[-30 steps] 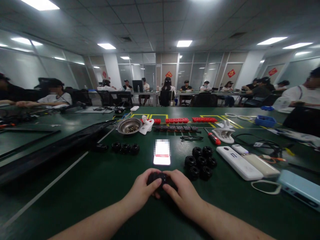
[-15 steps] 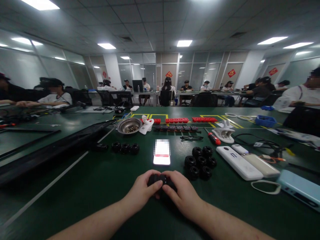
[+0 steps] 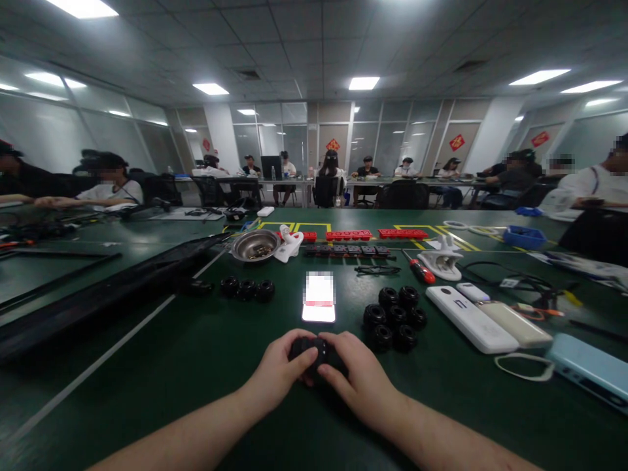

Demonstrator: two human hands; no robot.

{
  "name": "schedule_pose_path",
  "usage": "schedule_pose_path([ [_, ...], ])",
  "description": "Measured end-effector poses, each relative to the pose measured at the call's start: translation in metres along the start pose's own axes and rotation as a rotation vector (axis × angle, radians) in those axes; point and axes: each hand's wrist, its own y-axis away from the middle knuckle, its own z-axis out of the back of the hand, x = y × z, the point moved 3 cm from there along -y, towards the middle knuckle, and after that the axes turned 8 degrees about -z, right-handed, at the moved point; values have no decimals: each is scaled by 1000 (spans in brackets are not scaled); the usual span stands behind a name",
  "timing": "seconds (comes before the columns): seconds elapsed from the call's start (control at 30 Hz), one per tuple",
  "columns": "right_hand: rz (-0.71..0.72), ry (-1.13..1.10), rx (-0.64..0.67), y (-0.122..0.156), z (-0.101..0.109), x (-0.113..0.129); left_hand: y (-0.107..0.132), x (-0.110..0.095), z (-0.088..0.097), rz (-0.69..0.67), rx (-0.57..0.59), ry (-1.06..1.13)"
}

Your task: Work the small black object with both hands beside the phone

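Note:
Both my hands meet low in the middle of the green table (image 3: pixel 196 366), closed together on one small black round part (image 3: pixel 318 352). My left hand (image 3: pixel 277 371) wraps it from the left, thumb on top. My right hand (image 3: pixel 357 374) grips it from the right. A cluster of several similar black round parts (image 3: pixel 394 318) lies just right of my hands. Three more black round parts (image 3: pixel 246 288) sit in a row to the left. A lit phone (image 3: pixel 318 298) lies flat straight ahead of my hands.
Ahead are a metal bowl (image 3: pixel 255 246), red strips (image 3: pixel 362 234), a red-handled screwdriver (image 3: pixel 420 269) and a white holder (image 3: pixel 444 261). White and tan power banks (image 3: pixel 485 320) and a light blue one (image 3: pixel 589 367) lie right. A long black frame (image 3: pixel 108 288) lies left. Other people sit around the room.
My hands stay clasped on the black part and shift only slightly; the fingers turn a little on it. Nothing else on the table moved.

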Motion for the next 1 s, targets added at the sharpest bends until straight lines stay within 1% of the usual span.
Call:
schedule_pose_path([
  [0.07,58,-4,-23,1,1,3,0,-1,0,9,-1,-1],
  [0.13,81,-1,-41,1,2,4,1,-3,0,19,-4,-1],
  [0.3,-43,10,-33,1,2,-1,3,-7,-1,-9,-7,38],
  [0.4,-73,3,-8,0,1,-3,2,-4,0,15,14,33],
  [0.47,-42,-5,-11,0,1,-3,0,-1,0,27,20,21],
  [0.57,54,-27,-39,1,2,1,-2,1,2,27,19,22],
  [0.63,73,-40,-59,2,2,2,-1,-1,2,23,-1,26],
  [0.73,4,-57,-61,2,1,-1,2,-4,2,-12,-23,45],
  [0.83,-73,-99,-27,0,-1,-6,4,-6,1,-24,-18,35],
  [0.93,-83,-100,1,-2,-1,-7,3,-5,-1,9,6,-2],
  [1.0,-49,-90,-5,-2,0,-6,2,-4,-1,18,25,-10],
])
